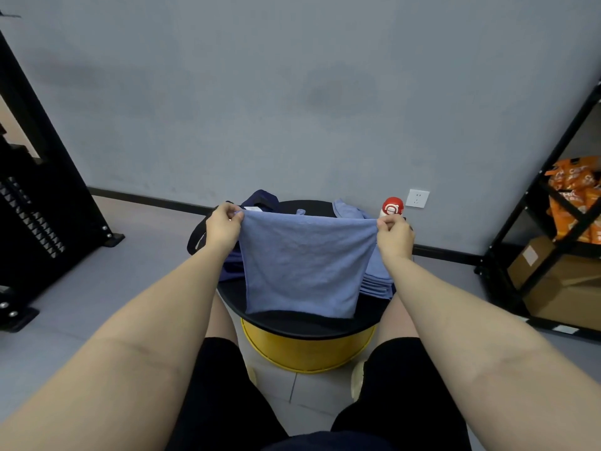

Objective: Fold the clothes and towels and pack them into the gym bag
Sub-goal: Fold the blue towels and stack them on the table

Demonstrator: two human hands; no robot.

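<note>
A blue towel hangs stretched in the air above a round black table top. My left hand pinches its upper left corner and my right hand pinches its upper right corner. The towel's lower edge reaches down to the table top. Behind it on the left lies the dark navy gym bag with a black strap hanging over the table's edge. A stack of folded blue towels sits on the right of the table, partly hidden by the held towel and my right hand.
The table has a yellow drum base. A red-capped white bottle stands at the table's back right. A black metal frame is at left; a black shelf with orange packets and cardboard boxes is at right. Grey wall behind.
</note>
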